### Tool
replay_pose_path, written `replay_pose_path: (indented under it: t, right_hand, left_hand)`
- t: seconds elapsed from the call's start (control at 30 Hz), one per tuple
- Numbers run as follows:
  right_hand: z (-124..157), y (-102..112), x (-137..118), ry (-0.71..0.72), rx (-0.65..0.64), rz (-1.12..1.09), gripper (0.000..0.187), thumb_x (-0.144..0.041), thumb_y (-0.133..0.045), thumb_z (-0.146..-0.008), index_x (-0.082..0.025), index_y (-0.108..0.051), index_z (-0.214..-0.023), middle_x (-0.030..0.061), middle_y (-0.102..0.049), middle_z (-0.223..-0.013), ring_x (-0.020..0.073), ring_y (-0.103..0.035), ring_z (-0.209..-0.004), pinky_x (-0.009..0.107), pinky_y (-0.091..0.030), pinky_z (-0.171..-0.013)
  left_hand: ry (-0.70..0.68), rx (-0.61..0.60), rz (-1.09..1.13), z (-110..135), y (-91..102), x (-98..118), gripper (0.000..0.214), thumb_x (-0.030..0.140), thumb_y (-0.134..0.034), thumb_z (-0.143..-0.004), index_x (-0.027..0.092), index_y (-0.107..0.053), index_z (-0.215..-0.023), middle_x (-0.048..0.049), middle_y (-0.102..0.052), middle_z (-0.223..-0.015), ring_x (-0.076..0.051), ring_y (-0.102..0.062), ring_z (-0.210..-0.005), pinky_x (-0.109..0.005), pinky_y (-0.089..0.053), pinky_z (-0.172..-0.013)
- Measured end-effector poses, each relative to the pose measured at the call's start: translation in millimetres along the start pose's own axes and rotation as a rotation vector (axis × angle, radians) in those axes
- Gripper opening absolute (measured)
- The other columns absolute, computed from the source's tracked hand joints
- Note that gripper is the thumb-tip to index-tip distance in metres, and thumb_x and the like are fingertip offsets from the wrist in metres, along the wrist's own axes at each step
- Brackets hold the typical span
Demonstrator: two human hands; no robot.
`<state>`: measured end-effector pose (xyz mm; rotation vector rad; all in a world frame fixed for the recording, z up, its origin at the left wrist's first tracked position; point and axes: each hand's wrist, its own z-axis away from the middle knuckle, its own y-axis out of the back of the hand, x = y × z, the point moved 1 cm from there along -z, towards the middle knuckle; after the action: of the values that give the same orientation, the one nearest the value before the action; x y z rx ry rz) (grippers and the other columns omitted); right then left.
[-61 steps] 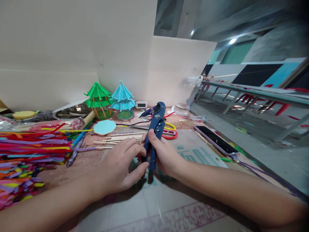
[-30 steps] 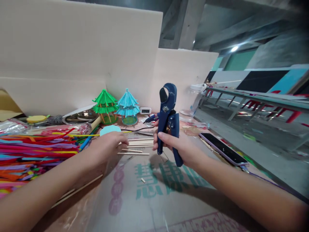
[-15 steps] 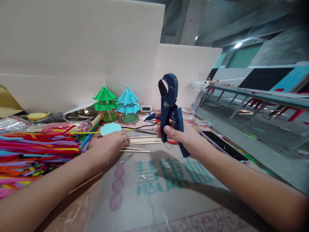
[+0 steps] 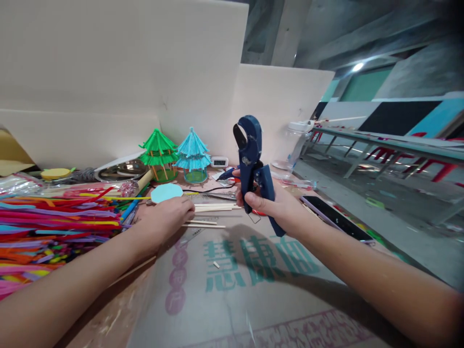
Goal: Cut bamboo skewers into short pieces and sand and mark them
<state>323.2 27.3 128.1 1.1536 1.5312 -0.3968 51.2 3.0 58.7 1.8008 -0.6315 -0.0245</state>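
My right hand (image 4: pixel 270 205) is wrapped round the handles of a dark blue pipe cutter (image 4: pixel 250 150), held upright above the table with its curved jaw at the top. My left hand (image 4: pixel 168 215) lies palm down with its fingers curled at the left ends of several thin wooden sticks (image 4: pixel 213 208). Its fingertips are mostly hidden, and the sticks run out to the right from under them. Just behind this hand is a light blue paper disc (image 4: pixel 166 193). A short cut piece of stick (image 4: pixel 216 265) lies on the printed plastic sheet (image 4: pixel 174 333) in front.
Colourful pipe cleaners (image 4: pixel 58 217) cover the left side. Behind stand a green pagoda model (image 4: pixel 158 152), a blue pagoda model (image 4: pixel 192 154) and a small digital clock (image 4: pixel 219 162). A glue gun (image 4: pixel 226 175) lies behind the cutter. At right are a phone (image 4: pixel 337 218) and a clear jar (image 4: pixel 292 145).
The cutter has tipped slightly left and its head is a little lower. Some sticks by my left hand have shifted, with fewer showing in the upper bunch. My left hand stays almost in place.
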Motion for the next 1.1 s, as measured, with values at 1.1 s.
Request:
replay_pose_path:
  t: [1.1]
  right_hand:
    - [-4,32,-4,0.380,0.207,0.773,0.052,-0.039,-0.068,-0.089,-0.027,-0.049,-0.135,0.0135,-0.061,-0.124,0.0310,-0.060,-0.111,0.048,-0.050,-0.095]
  left_hand:
    - [-0.065,0.211,0.166,6,43.5,38,0.029,0.034,-0.031,-0.104,0.024,-0.057,-0.107,0.0002,-0.062,-0.067,-0.016,-0.059,-0.059,-0.025,-0.046,-0.056]
